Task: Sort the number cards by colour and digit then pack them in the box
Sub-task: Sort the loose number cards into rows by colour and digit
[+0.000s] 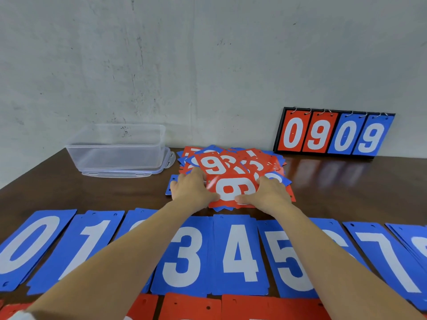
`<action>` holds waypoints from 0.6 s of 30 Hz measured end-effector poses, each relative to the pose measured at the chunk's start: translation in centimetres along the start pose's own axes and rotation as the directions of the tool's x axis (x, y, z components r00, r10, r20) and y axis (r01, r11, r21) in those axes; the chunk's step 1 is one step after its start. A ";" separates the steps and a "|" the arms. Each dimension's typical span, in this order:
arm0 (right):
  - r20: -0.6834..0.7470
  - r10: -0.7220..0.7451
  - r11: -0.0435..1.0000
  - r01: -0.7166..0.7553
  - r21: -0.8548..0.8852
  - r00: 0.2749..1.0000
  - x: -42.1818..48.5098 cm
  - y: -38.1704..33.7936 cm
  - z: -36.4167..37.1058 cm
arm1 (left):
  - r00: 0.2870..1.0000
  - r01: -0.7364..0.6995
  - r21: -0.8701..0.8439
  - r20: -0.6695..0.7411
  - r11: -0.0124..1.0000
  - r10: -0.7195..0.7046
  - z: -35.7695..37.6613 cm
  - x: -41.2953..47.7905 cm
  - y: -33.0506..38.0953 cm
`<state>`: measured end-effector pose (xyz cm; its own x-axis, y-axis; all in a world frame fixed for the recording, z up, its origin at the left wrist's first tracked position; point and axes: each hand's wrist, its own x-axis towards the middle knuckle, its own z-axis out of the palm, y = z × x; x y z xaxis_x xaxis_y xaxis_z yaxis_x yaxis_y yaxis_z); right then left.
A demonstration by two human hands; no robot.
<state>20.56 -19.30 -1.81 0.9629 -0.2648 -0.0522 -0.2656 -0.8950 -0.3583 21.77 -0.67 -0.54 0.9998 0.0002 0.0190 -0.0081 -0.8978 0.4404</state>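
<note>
A mixed pile of red and blue number cards (233, 165) lies in the middle of the dark wooden table (346, 181). On its near side lies a red card (231, 190) showing a white 8 or 6. My left hand (191, 188) holds its left edge and my right hand (265, 192) holds its right edge, thumbs on its face. Nearer to me runs a row of blue card stacks (240, 255), digits 0 to 7 readable, the 2 and 6 hidden by my forearms. Red cards (191, 308) lie along the bottom edge. The clear plastic box (117, 146) stands at the back left.
The box sits on its clear lid (161, 168). A black flip scoreboard (335, 135) reading 0 9 0 9 leans against the grey wall at the back right. Bare tabletop shows to the right of the pile and in front of the box.
</note>
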 end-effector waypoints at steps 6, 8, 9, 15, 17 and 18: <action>-0.194 0.027 0.933 0.045 0.358 0.981 0.9 -1.6 -2.5 | 0.999 -0.043 -0.553 -0.042 0.832 0.024 -3.3 -0.2 -1.6; -0.258 0.004 0.917 0.099 0.386 0.966 1.4 -3.3 -2.6 | 0.997 -0.029 -0.657 -0.078 0.754 -0.029 -5.1 -0.2 -2.6; -0.258 -0.025 0.915 0.126 0.382 0.966 1.9 -4.1 -2.3 | 0.994 -0.020 -0.699 -0.092 0.715 -0.062 -6.0 -0.2 -3.3; -0.095 -0.109 0.961 0.129 0.243 0.990 3.6 -8.3 0.2 | 0.962 0.054 -0.872 -0.084 0.486 -0.258 -8.8 -0.3 -7.8; -0.091 -0.086 0.984 0.099 0.147 0.992 4.1 -9.0 1.2 | 0.958 0.036 -0.814 -0.137 0.580 -0.253 -8.8 -0.8 -8.9; -0.090 -0.072 0.992 0.081 0.096 0.993 4.3 -9.3 1.6 | 0.957 0.020 -0.774 -0.169 0.632 -0.236 -8.7 -1.1 -9.4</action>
<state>27.19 -11.58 -0.18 0.9713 -0.2306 0.0580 -0.1810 -0.8751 -0.4488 20.61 11.57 3.12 0.9557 0.2868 0.0654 0.0014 -0.2268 0.9739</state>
